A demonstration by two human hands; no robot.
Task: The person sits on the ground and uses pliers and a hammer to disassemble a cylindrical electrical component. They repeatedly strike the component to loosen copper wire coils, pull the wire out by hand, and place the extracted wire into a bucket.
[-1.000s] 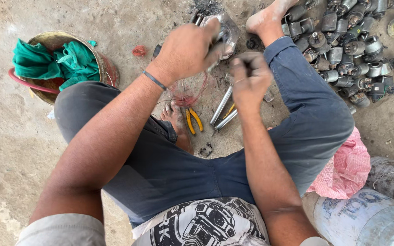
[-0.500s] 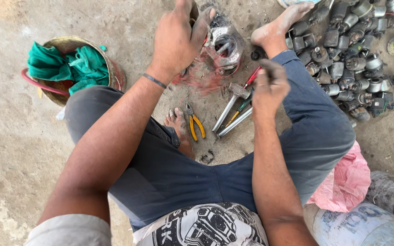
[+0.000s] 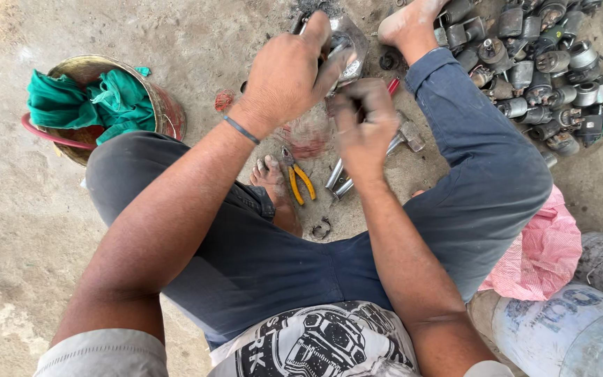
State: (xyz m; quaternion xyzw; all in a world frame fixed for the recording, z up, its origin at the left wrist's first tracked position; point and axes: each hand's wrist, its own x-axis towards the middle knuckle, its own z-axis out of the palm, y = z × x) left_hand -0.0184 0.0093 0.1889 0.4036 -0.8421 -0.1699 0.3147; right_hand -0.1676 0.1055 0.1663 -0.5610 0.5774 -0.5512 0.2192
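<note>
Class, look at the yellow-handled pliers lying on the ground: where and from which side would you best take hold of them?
Grip the pliers by the two yellow handles, coming from above on the side away from the foot. They lie flat, handles splayed towards the person, jaws pointing away.

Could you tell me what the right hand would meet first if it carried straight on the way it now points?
Most likely the metal part gripped by the left hand: the right hand points up-frame towards it and seems almost touching, though depth is unclear.
</note>
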